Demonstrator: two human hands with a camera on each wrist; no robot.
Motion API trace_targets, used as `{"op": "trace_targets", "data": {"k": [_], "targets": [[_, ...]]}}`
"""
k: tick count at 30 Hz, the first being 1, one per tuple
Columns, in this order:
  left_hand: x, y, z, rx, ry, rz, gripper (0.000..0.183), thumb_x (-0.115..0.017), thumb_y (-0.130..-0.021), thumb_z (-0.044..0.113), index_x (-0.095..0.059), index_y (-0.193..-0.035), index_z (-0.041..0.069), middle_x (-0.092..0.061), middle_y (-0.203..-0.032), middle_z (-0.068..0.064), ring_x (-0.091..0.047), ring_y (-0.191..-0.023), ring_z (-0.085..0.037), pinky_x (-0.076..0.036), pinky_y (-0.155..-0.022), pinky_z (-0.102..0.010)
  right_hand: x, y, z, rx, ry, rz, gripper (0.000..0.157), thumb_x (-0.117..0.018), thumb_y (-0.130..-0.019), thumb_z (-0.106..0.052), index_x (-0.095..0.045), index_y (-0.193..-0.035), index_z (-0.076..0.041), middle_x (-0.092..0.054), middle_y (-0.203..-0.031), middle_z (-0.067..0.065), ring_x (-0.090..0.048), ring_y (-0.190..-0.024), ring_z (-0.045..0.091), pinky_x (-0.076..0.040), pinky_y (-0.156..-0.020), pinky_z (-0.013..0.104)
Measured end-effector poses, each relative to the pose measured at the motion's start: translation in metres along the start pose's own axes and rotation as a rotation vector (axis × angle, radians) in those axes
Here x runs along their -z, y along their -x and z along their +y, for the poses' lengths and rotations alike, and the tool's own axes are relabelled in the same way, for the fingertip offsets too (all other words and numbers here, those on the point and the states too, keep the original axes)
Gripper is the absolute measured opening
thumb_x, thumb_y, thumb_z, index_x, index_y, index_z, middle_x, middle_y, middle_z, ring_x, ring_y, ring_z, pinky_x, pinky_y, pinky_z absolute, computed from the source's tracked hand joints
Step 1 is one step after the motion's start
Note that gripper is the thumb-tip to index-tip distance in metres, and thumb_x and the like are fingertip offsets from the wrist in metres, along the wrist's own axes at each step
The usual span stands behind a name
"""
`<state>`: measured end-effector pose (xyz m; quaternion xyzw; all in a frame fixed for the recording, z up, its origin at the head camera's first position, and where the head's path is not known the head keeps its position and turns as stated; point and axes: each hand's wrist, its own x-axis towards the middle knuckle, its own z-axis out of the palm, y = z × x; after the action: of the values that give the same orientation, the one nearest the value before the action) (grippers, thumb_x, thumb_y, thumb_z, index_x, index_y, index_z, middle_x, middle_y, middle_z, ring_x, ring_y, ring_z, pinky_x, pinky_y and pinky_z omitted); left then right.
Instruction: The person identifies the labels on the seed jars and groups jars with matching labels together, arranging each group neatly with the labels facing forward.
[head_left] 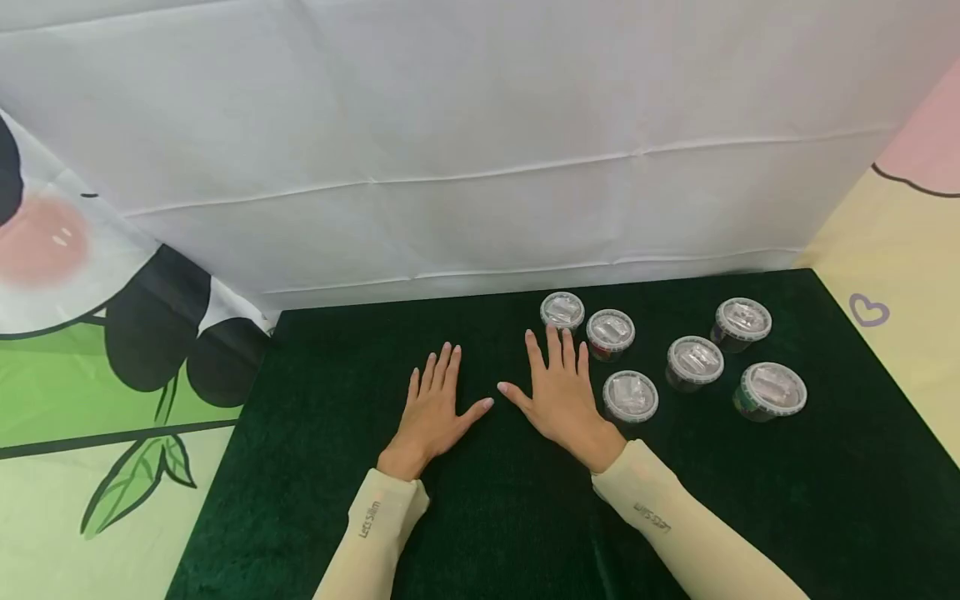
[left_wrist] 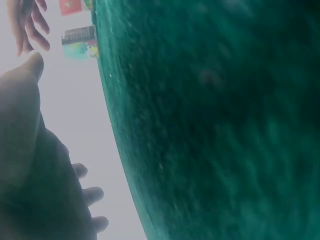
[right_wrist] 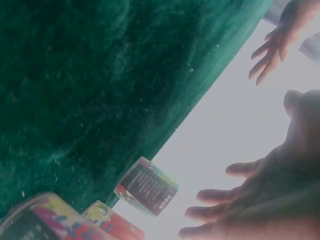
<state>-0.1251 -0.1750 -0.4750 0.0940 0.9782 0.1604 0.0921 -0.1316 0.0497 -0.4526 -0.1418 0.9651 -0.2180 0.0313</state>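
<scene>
My left hand (head_left: 431,417) is held palm down above the dark green cloth, fingers straight and thumb out to the side. Level with it, my right hand (head_left: 562,400) spreads its fingers in the same way and holds nothing. Both wrist views show the hands raised over the cloth. Just right of the right hand stands a lidded round tub (head_left: 630,396). Beyond its fingertips are a second tub (head_left: 562,310), partly overlapped by them, and a third tub (head_left: 611,331). In the right wrist view, a tub (right_wrist: 147,186) shows a dark printed label with colourful edges.
Farther right, more tubs with clear lids stand in a loose group, among them a front tub (head_left: 772,389) and a back tub (head_left: 742,319). The green cloth (head_left: 315,467) covers the table. A white sheet (head_left: 450,225) hangs behind it, with printed cloth at both sides.
</scene>
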Motion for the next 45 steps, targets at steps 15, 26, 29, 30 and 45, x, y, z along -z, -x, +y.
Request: {"op": "trace_targets", "data": {"k": [15,26,29,30,45], "targets": [[-0.008,0.0,0.028,-0.11,0.14,0.015,0.095,-0.06,-0.104,0.057,-0.011,-0.171,0.012,-0.012,-0.178,-0.01,-0.014,-0.163,-0.035,-0.012,-0.131,-0.058,0.022,0.021,0.011,-0.014,-0.043,0.089,0.084,-0.077,-0.098,-0.036,-0.036,-0.161,0.002,-0.027,-0.164,0.036,-0.026,-0.152,0.057,-0.016,-0.125,0.071],[-0.01,-0.001,0.054,-0.193,0.234,0.005,0.09,-0.064,-0.104,0.051,-0.016,-0.17,0.013,-0.018,-0.177,-0.01,-0.02,-0.162,-0.033,-0.018,-0.13,-0.057,0.04,0.038,0.029,-0.03,-0.057,0.162,0.079,-0.081,-0.095,-0.027,-0.042,-0.156,0.004,-0.041,-0.155,0.034,-0.037,-0.147,0.052,-0.019,-0.124,0.072],[-0.009,-0.002,0.061,-0.209,0.254,0.0,0.09,-0.064,-0.104,0.05,-0.017,-0.17,0.014,-0.02,-0.176,-0.009,-0.021,-0.162,-0.031,-0.019,-0.13,-0.057,0.044,0.042,0.034,-0.046,-0.057,0.18,0.078,-0.082,-0.094,-0.025,-0.043,-0.155,0.004,-0.043,-0.153,0.034,-0.039,-0.145,0.053,-0.02,-0.123,0.072],[-0.009,-0.003,0.063,-0.213,0.261,-0.001,0.089,-0.065,-0.104,0.05,-0.017,-0.17,0.014,-0.021,-0.176,-0.01,-0.022,-0.161,-0.032,-0.019,-0.13,-0.057,0.045,0.043,0.037,-0.051,-0.059,0.185,0.077,-0.082,-0.094,-0.025,-0.043,-0.155,0.004,-0.043,-0.153,0.034,-0.039,-0.145,0.054,-0.02,-0.123,0.071],[-0.014,-0.004,0.094,-0.241,0.323,-0.066,0.086,-0.066,-0.104,0.048,-0.02,-0.17,0.018,-0.024,-0.175,-0.008,-0.026,-0.161,-0.029,-0.024,-0.129,-0.054,0.054,0.063,0.066,-0.122,-0.125,0.198,0.072,-0.079,-0.095,-0.023,-0.046,-0.153,0.005,-0.04,-0.155,0.037,-0.038,-0.142,0.058,-0.028,-0.117,0.074]]}}
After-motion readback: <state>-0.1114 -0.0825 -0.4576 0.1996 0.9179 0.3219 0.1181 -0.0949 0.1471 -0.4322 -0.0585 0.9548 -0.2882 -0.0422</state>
